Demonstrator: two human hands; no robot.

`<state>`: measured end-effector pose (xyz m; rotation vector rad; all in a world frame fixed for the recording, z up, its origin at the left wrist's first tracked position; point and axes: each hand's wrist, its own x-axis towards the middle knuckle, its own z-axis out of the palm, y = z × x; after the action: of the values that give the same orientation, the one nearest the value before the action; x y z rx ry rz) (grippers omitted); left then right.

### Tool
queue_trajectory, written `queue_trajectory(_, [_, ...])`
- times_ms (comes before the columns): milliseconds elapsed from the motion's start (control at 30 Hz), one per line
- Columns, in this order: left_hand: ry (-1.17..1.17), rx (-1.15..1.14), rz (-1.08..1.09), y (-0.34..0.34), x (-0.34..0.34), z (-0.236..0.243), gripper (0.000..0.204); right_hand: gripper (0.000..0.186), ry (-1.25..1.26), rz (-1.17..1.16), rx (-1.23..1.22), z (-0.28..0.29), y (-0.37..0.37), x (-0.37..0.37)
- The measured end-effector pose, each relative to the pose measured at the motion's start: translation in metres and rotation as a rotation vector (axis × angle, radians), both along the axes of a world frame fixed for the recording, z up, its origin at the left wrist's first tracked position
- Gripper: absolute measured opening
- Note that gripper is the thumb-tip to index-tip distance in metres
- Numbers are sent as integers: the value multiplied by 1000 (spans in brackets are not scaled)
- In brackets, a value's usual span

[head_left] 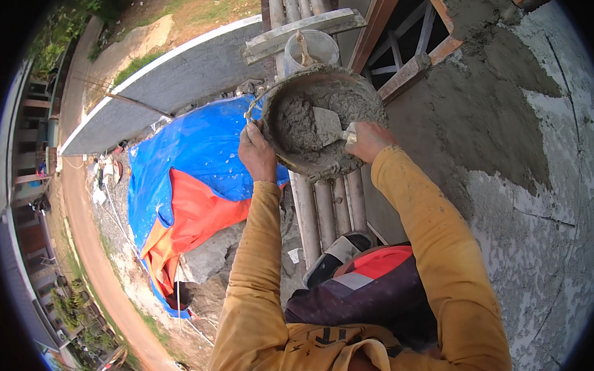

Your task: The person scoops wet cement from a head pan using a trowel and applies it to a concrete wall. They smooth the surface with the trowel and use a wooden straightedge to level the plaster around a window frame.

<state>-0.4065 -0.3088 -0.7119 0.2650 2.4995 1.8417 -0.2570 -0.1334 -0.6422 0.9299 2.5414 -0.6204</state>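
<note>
A round bucket [283,149] of wet grey mortar [294,119] is in front of me, above the bamboo poles. My left hand [257,153] grips its left rim, close to where the handle is fixed. With my right hand [369,141] I hold a trowel [327,126] by its handle, fingers closed round it. The trowel's flat blade lies in the mortar, coated grey; its tip is partly sunk in. What the bucket's underside rests on is hidden.
Bamboo poles [325,214] form a narrow platform under me, high above the ground. A clear pail [311,47] with a stick stands beyond the bucket, by a wooden plank [303,34]. At right is a partly plastered wall [506,117] with a wooden window frame [405,75]. Below left lies a blue tarp [196,143].
</note>
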Motion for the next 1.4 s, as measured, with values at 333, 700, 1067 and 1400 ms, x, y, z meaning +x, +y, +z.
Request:
queue_trajectory(333, [-42, 76, -52, -3, -1, -4, 41, 34, 512, 109, 119, 70, 18, 69])
queue_trajectory(700, [-19, 22, -139, 9, 1, 7, 42, 39, 490, -887, -133, 144, 129, 167])
queue_trajectory(1067, [-20, 30, -97, 2, 1, 2, 42, 48, 166, -699, 76, 30, 144, 143])
queue_trajectory(1400, [-28, 91, -79, -3, -5, -10, 42, 42, 356, -901, 64, 14, 158, 143])
